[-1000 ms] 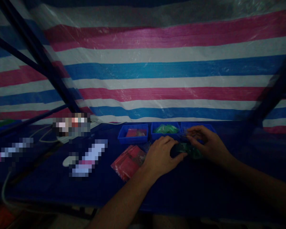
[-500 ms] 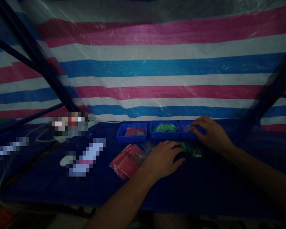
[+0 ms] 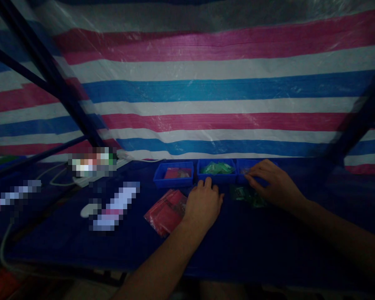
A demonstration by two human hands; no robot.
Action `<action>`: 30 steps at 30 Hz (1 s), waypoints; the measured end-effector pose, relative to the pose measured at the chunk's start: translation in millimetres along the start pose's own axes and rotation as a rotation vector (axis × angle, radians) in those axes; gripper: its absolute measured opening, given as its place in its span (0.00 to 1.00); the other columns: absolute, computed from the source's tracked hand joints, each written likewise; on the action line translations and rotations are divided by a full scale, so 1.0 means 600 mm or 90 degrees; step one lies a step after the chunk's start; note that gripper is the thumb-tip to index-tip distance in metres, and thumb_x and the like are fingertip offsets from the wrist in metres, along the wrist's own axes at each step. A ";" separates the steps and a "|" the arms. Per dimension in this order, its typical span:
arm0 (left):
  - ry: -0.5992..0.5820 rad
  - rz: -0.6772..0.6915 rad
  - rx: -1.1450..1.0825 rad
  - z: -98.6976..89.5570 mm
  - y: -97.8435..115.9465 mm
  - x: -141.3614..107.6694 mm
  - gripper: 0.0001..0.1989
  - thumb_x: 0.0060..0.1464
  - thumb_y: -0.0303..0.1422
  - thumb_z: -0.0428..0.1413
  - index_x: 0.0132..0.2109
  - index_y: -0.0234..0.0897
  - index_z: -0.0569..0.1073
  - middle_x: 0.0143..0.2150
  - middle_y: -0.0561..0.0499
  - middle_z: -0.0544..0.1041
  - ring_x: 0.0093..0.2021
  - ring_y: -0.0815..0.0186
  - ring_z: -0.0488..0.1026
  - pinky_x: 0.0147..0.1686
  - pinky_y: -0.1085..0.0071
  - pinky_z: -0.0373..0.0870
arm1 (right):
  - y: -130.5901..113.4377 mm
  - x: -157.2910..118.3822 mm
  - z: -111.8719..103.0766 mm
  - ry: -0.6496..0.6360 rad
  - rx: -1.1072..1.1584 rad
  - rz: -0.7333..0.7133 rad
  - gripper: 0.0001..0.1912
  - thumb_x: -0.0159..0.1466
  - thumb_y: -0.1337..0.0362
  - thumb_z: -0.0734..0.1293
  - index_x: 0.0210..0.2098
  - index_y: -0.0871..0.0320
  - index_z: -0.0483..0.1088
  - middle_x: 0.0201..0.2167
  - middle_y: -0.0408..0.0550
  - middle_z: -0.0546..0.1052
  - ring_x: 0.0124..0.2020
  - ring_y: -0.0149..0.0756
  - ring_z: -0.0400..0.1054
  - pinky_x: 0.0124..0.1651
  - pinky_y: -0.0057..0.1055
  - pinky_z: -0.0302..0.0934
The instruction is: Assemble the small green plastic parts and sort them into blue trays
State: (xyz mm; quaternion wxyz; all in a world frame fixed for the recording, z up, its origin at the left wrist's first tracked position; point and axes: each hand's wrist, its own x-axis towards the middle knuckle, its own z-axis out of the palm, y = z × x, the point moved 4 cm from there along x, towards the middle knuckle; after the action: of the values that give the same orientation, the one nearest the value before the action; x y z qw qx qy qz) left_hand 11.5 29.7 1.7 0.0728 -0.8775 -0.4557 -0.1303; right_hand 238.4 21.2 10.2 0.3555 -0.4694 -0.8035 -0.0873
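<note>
My left hand lies palm down on the table, fingers reaching toward the middle blue bin. It looks open, and whatever is under the palm is hidden. Beside it is a stack of clear packets with red contents. My right hand is at the right blue bin, thumb and fingertips pinched together over its near side; what they hold is too dark to make out. Below that hand, dark green packets lie on the table. Green packets fill the middle bin.
The left blue bin holds red packets. Further left are a white round object, a blurred-out strip and a white power strip with cables. A striped sheet hangs behind the blue table.
My left hand has shifted left and slightly forward, its fingers drawn closer together, uncovering more of the dark green packets. My right hand has dropped slightly and stays pinched at the right bin.
</note>
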 end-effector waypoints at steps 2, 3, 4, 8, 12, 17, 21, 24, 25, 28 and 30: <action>-0.022 0.017 0.000 0.005 0.000 0.002 0.12 0.68 0.34 0.51 0.46 0.34 0.78 0.48 0.39 0.72 0.47 0.51 0.73 0.38 0.59 0.77 | -0.004 -0.001 0.001 0.003 0.012 -0.003 0.07 0.69 0.60 0.67 0.40 0.52 0.78 0.39 0.52 0.81 0.43 0.50 0.72 0.50 0.50 0.67; -0.028 0.028 -0.002 0.007 0.001 0.002 0.11 0.68 0.32 0.51 0.47 0.35 0.77 0.47 0.40 0.73 0.47 0.52 0.74 0.38 0.60 0.77 | -0.005 -0.001 0.001 0.007 0.020 -0.003 0.07 0.69 0.61 0.67 0.39 0.51 0.78 0.39 0.51 0.81 0.43 0.49 0.72 0.50 0.50 0.67; -0.031 0.042 -0.008 0.007 0.001 0.003 0.11 0.68 0.29 0.50 0.48 0.35 0.77 0.47 0.41 0.73 0.46 0.54 0.75 0.38 0.61 0.78 | -0.007 -0.001 0.000 0.012 0.029 0.000 0.06 0.69 0.61 0.67 0.39 0.51 0.78 0.39 0.51 0.81 0.43 0.49 0.72 0.50 0.50 0.67; -0.005 0.097 -0.101 0.000 0.009 0.004 0.17 0.67 0.24 0.50 0.59 0.40 0.72 0.51 0.46 0.73 0.48 0.60 0.76 0.47 0.63 0.79 | -0.017 -0.002 0.000 0.020 0.097 0.028 0.06 0.69 0.60 0.67 0.38 0.50 0.77 0.38 0.50 0.81 0.43 0.48 0.73 0.49 0.49 0.68; 0.056 0.117 -0.239 -0.015 0.020 0.004 0.25 0.67 0.28 0.53 0.69 0.45 0.61 0.61 0.46 0.70 0.56 0.59 0.76 0.54 0.62 0.78 | -0.040 -0.005 0.003 -0.017 0.185 0.031 0.06 0.68 0.59 0.69 0.44 0.47 0.78 0.42 0.50 0.82 0.49 0.50 0.73 0.55 0.51 0.67; 0.107 0.125 -0.338 -0.027 0.028 0.001 0.44 0.64 0.29 0.59 0.76 0.52 0.43 0.69 0.44 0.63 0.63 0.55 0.73 0.58 0.59 0.78 | -0.071 -0.013 0.014 -0.127 0.321 0.059 0.15 0.67 0.57 0.71 0.53 0.47 0.75 0.49 0.50 0.81 0.50 0.48 0.76 0.54 0.46 0.69; 0.112 0.145 -0.359 -0.029 0.030 -0.004 0.46 0.64 0.31 0.59 0.76 0.55 0.39 0.71 0.42 0.61 0.60 0.54 0.75 0.55 0.60 0.80 | -0.072 -0.021 0.026 -0.157 0.415 0.151 0.17 0.68 0.54 0.71 0.55 0.47 0.75 0.48 0.49 0.83 0.47 0.46 0.78 0.53 0.44 0.71; 0.117 0.162 -0.353 -0.029 0.034 -0.007 0.45 0.64 0.31 0.59 0.76 0.56 0.40 0.71 0.42 0.61 0.63 0.53 0.73 0.57 0.60 0.79 | -0.066 -0.025 0.033 -0.149 0.463 0.197 0.16 0.68 0.54 0.71 0.54 0.48 0.76 0.49 0.49 0.82 0.46 0.46 0.78 0.52 0.43 0.72; 0.124 0.170 -0.351 -0.030 0.036 -0.008 0.46 0.64 0.30 0.59 0.76 0.56 0.40 0.71 0.42 0.61 0.64 0.53 0.72 0.58 0.60 0.78 | -0.063 -0.025 0.033 -0.136 0.471 0.205 0.15 0.68 0.54 0.71 0.52 0.48 0.77 0.49 0.48 0.82 0.46 0.46 0.78 0.51 0.42 0.72; 0.145 0.193 -0.350 -0.033 0.043 -0.009 0.47 0.65 0.32 0.59 0.76 0.55 0.37 0.71 0.41 0.60 0.64 0.55 0.72 0.59 0.60 0.77 | -0.054 -0.022 0.028 -0.084 0.493 0.219 0.11 0.68 0.53 0.71 0.46 0.49 0.79 0.46 0.48 0.82 0.49 0.46 0.77 0.54 0.43 0.70; 0.159 0.198 -0.347 -0.035 0.045 -0.009 0.47 0.65 0.33 0.59 0.76 0.54 0.36 0.71 0.41 0.60 0.64 0.55 0.72 0.60 0.60 0.76 | -0.052 -0.020 0.025 -0.078 0.516 0.231 0.11 0.68 0.52 0.71 0.43 0.50 0.79 0.45 0.48 0.82 0.50 0.47 0.76 0.55 0.43 0.70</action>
State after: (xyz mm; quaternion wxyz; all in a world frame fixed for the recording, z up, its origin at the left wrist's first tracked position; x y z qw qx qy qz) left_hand 27.5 4.7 20.0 -0.0904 -0.9008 -0.2524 -0.3415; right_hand 209.3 3.0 -2.6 0.4721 -0.4301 -0.6970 0.3262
